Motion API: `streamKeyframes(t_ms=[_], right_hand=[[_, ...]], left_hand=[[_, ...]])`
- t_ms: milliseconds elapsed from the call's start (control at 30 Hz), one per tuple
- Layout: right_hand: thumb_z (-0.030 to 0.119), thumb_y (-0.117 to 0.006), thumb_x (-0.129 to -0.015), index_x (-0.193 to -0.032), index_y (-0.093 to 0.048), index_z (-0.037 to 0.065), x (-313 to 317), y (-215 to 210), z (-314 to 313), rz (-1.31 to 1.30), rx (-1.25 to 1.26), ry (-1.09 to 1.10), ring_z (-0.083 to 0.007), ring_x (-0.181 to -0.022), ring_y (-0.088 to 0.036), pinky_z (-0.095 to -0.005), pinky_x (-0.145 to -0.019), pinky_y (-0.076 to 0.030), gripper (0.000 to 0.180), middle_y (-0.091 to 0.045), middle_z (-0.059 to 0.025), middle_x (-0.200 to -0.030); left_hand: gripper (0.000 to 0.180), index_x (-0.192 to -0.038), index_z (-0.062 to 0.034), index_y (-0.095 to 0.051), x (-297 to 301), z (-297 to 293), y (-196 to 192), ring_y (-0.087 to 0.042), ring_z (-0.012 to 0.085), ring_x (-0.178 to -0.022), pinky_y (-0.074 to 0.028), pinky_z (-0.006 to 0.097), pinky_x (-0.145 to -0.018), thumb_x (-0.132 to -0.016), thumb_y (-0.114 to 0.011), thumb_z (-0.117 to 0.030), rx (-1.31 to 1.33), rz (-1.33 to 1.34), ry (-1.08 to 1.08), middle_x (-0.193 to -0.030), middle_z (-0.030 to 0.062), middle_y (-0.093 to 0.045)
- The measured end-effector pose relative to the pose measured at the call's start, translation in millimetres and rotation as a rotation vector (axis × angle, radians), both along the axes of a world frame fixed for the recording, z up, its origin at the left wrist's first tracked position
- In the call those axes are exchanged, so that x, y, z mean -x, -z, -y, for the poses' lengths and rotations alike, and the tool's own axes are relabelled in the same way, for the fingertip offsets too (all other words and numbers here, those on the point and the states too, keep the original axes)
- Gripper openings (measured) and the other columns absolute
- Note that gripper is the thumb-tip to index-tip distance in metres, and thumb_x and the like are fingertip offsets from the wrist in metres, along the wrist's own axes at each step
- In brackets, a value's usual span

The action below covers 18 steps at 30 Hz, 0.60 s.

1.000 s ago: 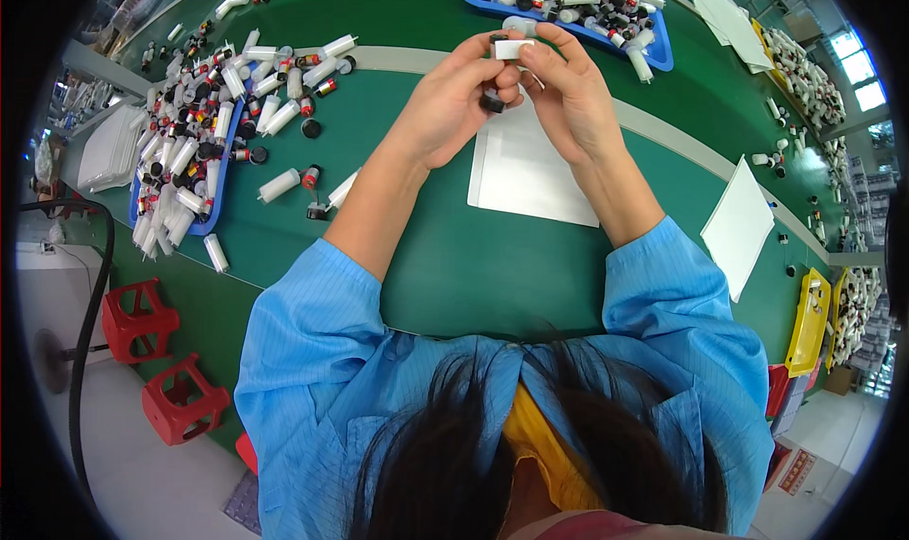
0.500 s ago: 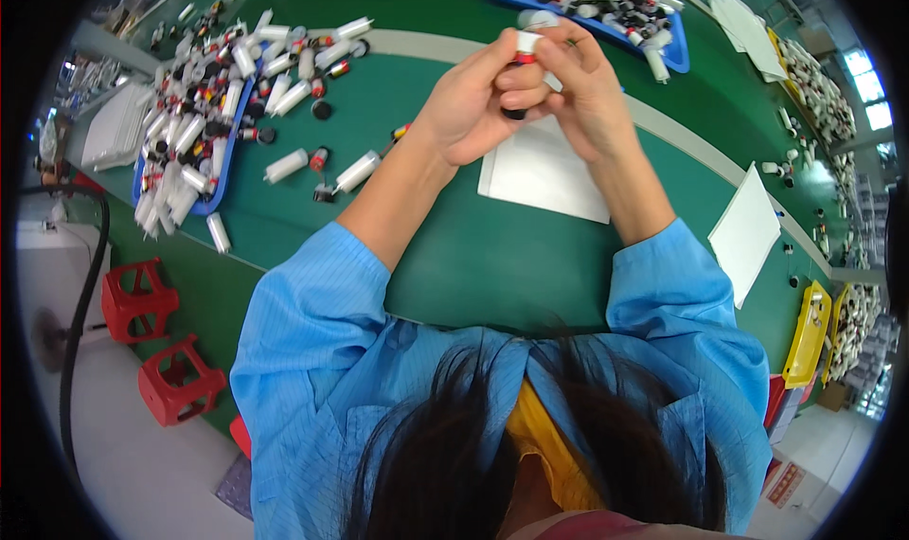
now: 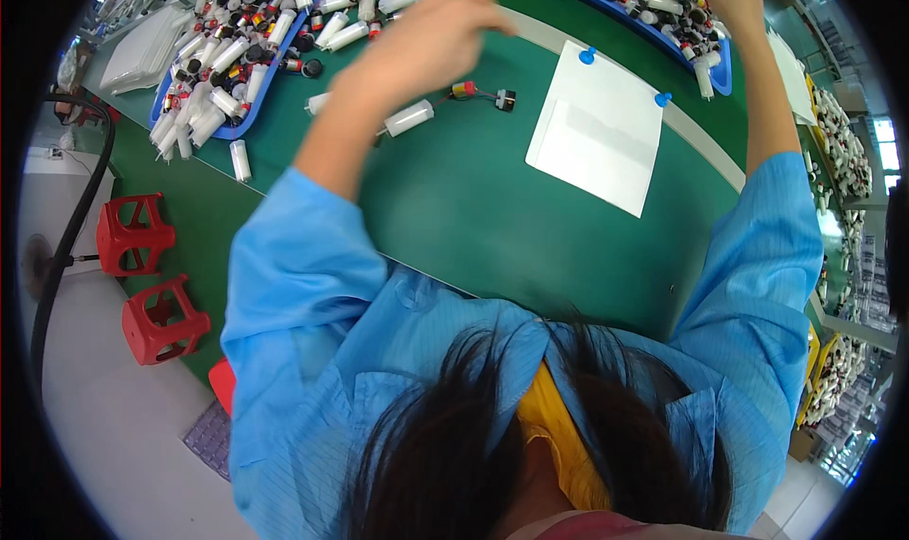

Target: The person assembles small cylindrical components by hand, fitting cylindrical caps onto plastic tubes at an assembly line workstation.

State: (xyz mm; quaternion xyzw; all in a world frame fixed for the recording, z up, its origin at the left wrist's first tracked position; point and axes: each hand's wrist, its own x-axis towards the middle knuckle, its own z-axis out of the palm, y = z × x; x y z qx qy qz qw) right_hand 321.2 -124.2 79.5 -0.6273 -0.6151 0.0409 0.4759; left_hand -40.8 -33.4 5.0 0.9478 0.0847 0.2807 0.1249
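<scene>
My left hand [image 3: 417, 52] is blurred over the table, back of the hand up and fingers pointing right; I cannot make out anything in them. Below it lie a white cylinder [image 3: 409, 118] and a small red-and-yellow cylindrical part [image 3: 463, 90] wired to a black piece [image 3: 506, 99]. At the upper right, my right hand [image 3: 734, 0] reaches over the blue tray [image 3: 721, 74] of white cylinders and small parts. Its visible fingers are apart, partly cut off by the picture's edge. Between my hands a white sheet [image 3: 601, 133] lies on the green table.
Another blue tray [image 3: 248, 123] at the left overflows with white cylinders and red and black parts. Two blue pin-like pieces [image 3: 587, 57] sit on the sheet's far edge. White bags [image 3: 142, 52] lie at the far left. Red stools [image 3: 137, 232] stand on the floor at left.
My hands were together holding a small white, red and black part; they have parted, left hand leftward, right hand up to the tray. That part no longer shows. The view has shifted.
</scene>
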Motion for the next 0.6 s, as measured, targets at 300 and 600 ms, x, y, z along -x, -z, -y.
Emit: streamKeyframes(t_ms=[300, 600], right_hand=[[0.017, -0.062, -0.083, -0.106, -0.064, 0.009, 118.0, 72.7, 44.1, 0.212, 0.359, 0.009, -0.0096, -0.076, -0.059, -0.0228, -0.070, -0.047, 0.024, -0.066, -0.0028, -0.086], [-0.001, -0.054, -0.073, -0.101, -0.058, 0.000, 196.0, 119.3, 76.7, 0.548, 0.296, 0.027, -0.0299, -0.080, -0.059, -0.0393, -0.066, -0.052, 0.028, -0.062, -0.0148, -0.080]], left_hand=[[0.014, -0.090, -0.0031, -0.066, 122.9, 14.7, 21.7, -0.063, 0.0278, -0.080, -0.051, 0.036, -0.071, -0.080, -0.057, -0.007, 0.228, -0.279, -0.493, -0.091, 0.0136, -0.064], [0.021, -0.082, 0.0025, -0.065, 84.5, 9.7, -7.8, -0.064, 0.0326, -0.073, -0.051, 0.040, -0.069, -0.075, -0.068, -0.017, 0.242, -0.614, -0.566, -0.077, 0.0205, -0.064]])
